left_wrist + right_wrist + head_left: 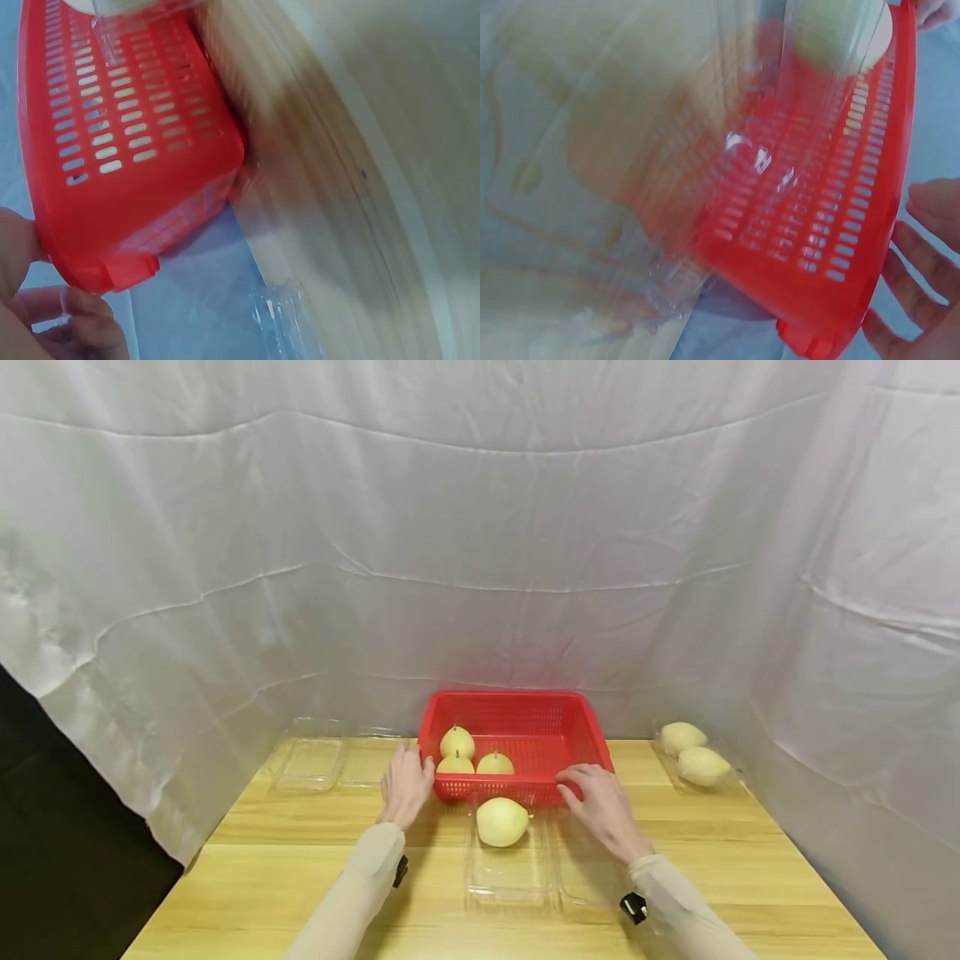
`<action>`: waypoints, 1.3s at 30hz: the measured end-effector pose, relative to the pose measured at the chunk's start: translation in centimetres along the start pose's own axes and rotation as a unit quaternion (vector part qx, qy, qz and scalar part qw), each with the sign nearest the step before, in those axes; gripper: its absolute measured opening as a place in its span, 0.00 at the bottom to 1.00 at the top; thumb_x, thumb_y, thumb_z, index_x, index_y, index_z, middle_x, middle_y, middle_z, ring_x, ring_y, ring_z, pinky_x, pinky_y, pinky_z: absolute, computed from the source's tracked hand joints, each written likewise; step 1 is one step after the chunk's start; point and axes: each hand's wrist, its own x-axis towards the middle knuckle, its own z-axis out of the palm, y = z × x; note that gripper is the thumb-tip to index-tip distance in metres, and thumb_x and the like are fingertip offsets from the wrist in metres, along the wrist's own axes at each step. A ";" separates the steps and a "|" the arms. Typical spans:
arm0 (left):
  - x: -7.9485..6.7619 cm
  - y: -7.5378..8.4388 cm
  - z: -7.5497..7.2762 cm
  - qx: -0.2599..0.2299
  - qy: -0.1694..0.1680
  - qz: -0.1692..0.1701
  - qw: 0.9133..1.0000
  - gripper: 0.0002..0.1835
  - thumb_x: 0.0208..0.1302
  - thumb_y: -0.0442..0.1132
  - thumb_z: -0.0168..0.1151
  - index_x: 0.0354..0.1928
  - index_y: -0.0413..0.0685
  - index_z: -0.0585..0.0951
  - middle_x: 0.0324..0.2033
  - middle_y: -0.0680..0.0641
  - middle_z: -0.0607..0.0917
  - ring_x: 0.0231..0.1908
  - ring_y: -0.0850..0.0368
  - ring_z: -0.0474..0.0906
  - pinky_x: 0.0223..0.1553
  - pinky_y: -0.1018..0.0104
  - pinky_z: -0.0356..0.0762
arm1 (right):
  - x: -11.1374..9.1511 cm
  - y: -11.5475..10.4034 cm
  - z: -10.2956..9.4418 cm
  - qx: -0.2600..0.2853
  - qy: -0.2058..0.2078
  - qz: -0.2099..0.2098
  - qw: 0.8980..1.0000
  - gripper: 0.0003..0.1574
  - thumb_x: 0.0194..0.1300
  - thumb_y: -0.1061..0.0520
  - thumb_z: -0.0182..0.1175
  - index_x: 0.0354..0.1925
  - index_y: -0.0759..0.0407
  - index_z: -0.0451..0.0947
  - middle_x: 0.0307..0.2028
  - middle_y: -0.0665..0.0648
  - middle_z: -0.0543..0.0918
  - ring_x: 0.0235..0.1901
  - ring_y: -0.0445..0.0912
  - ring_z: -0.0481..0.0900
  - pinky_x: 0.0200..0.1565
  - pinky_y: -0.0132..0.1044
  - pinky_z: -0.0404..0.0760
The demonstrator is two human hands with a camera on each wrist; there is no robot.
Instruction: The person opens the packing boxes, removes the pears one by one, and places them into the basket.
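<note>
A red plastic basket [510, 789] with slotted walls stands at the table's back, holding several pale yellow pears [457, 742] in its left part. My left hand [406, 785] grips the basket's front left corner, fingers bent around the rim in the left wrist view. At the front right corner my right hand [600, 802] touches the rim; its fingers [922, 274] are spread and only slightly bent in the right wrist view. Between my arms lies an opened clear plastic box [512, 885], with one pear [502, 822] at its far end.
Another clear box [307, 764] lies opened at the back left. On the right, a clear container [678, 777] bears two pears [702, 766]. A pale curtain [517, 568] hangs close behind and beside the wooden table [262, 893].
</note>
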 end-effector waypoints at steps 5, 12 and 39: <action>0.2 -0.3 -0.2 0.016 -0.010 -0.019 1.000 0.09 0.65 0.42 0.59 0.29 0.47 0.78 0.24 0.46 0.79 0.24 0.45 0.78 0.20 0.55 0.70 | -0.1 -1.4 0.0 0.037 -0.034 0.000 0.999 0.09 0.56 0.60 0.70 0.38 0.56 0.87 0.36 0.52 0.87 0.38 0.48 0.83 0.41 0.44 0.81; 0.6 -0.3 -0.5 0.031 -0.027 -0.030 0.999 0.11 0.66 0.44 0.57 0.26 0.48 0.76 0.22 0.43 0.81 0.24 0.43 0.78 0.19 0.54 0.68 | 0.7 -3.1 0.0 0.110 -0.193 -0.021 0.975 0.08 0.62 0.60 0.66 0.40 0.56 0.86 0.35 0.49 0.87 0.36 0.41 0.83 0.40 0.35 0.82; 0.5 -0.3 -0.2 0.051 -0.039 -0.045 0.997 0.15 0.66 0.44 0.53 0.22 0.47 0.75 0.19 0.44 0.78 0.22 0.46 0.76 0.22 0.54 0.70 | 2.3 -6.0 3.1 -0.025 -0.320 -0.175 0.931 0.44 0.54 0.49 0.74 0.67 0.45 0.68 0.50 0.51 0.76 0.35 0.44 0.80 0.42 0.40 0.81</action>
